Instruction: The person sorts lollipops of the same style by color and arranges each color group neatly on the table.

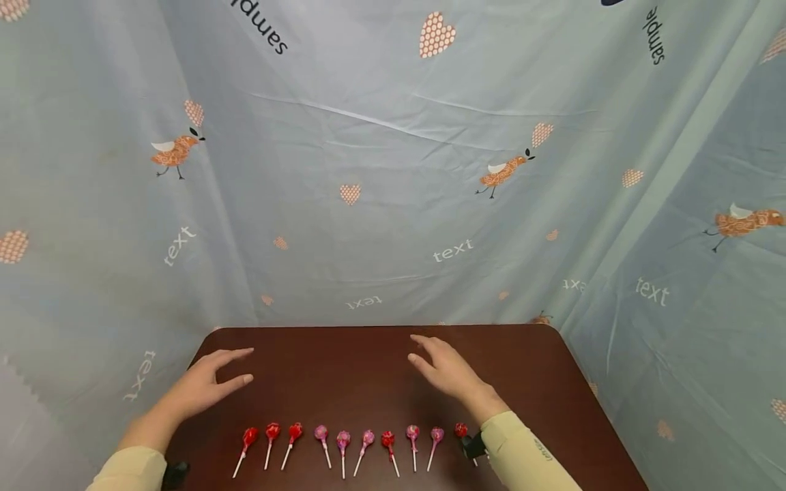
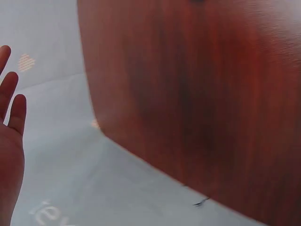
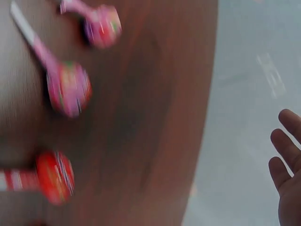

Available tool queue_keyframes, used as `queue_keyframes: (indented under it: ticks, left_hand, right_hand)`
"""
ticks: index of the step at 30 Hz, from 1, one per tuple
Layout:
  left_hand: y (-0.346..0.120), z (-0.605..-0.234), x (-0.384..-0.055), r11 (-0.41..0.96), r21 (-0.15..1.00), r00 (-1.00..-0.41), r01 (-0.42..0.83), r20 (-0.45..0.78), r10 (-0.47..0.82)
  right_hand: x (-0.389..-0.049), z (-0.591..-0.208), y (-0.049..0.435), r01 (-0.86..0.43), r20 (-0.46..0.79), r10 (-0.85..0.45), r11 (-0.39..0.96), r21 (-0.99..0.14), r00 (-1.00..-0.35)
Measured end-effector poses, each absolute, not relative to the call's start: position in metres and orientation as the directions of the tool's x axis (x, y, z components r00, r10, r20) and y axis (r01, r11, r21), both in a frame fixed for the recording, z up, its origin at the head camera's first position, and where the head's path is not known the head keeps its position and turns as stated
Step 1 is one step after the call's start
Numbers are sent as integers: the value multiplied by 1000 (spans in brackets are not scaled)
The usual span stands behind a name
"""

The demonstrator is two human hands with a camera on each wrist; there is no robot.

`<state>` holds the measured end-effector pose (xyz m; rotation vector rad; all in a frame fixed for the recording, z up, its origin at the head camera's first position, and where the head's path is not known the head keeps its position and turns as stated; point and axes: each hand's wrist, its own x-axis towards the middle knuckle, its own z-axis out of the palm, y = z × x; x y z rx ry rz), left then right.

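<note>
A row of several wrapped lollipops lies along the near part of the dark brown table. Three red ones are at the left, among them a red lollipop; pink-purple ones such as this pink lollipop fill the middle, with another red lollipop between them. The rightmost red lollipop is partly hidden by the right wrist's black camera. My left hand hovers over the table's left side, fingers extended, holding nothing. Over the right half, beyond the row, my right hand is also extended and holds nothing.
A light blue curtain printed with birds, hearts and words hangs behind the table and along its sides. The table's rounded far corners lie close to the cloth. A black wrist camera sits beside the left sleeve.
</note>
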<state>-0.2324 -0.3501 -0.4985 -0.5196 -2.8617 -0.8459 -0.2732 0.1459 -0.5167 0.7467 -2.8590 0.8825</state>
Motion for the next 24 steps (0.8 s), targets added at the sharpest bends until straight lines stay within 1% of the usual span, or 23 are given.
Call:
queue_keyframes:
  ticks: [8,15,18,24]
  left_hand:
    - [-349,-533,-210,786,562,-965,258,109,239]
    - [-348,-560,-197,765,628,-976,146,-34,214]
    - [-347,-568,-194,759,643,-978,103,-73,194]
    - [-350,-585,-190,748,654,-972,111,-87,219]
  right_hand:
    - [-257,-541,83,-548,163,-549,670,-500,-820]
    - [-245,-555,35,-591,116,-616,660,-464,-779]
    - [-241,-560,17,-606,90,-642,656,-450,-761]
    - [-235,-563,-8,-620,68,-666,645,-447,-743]
